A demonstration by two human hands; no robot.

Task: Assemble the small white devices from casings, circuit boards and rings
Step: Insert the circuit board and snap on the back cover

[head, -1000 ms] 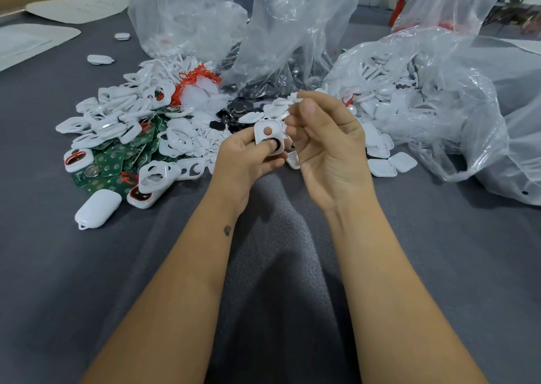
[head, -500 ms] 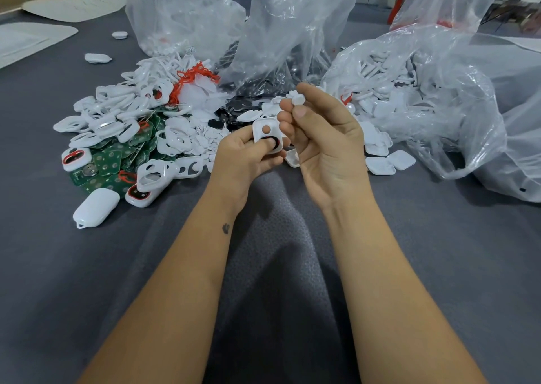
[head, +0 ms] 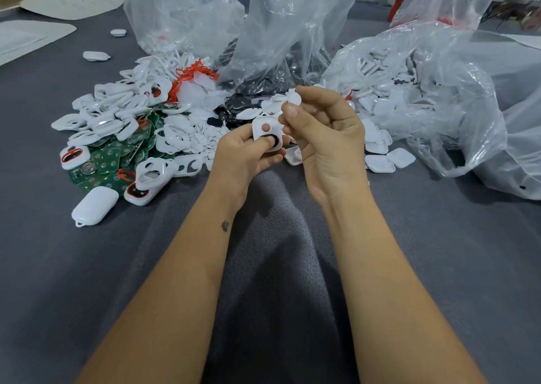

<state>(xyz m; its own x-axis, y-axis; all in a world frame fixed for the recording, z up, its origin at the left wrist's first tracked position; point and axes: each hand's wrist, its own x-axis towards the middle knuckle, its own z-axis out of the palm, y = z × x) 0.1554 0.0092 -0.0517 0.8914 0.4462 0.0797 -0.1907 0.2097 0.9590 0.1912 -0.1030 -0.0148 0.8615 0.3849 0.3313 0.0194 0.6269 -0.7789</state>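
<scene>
1. The left hand [head: 246,155] is gripping a small white casing [head: 267,133] between thumb and fingers, with the thumb pressing on a dark round opening near the casing's lower edge; a second, smaller round hole is showing above it.
2. The right hand [head: 325,146] is pinching a small white button piece [head: 293,98] between thumb and forefinger, holding it just above the casing and apart from it.
3. Both hands are hovering over the grey cloth [head: 87,266] that is covering the table, with the casing near the middle of the cloth's far half.
4. Left of the casing, a heap of white frames [head: 128,111] is lying on the cloth, with green circuit boards [head: 108,161] mixed in along its near side.
5. A closed white device [head: 95,205] is resting at the near left edge of that heap, well apart from the casing.
6. A red string tangle [head: 190,74] is sitting at the back of the heap, beyond the casing and to its left.
7. Behind the casing, clear plastic bags [head: 292,26] are standing open, with dark parts showing through one of them.
8. Right of the casing, another clear bag [head: 439,91] is holding many white covers, and two loose white covers [head: 389,161] are lying just beside its mouth.
</scene>
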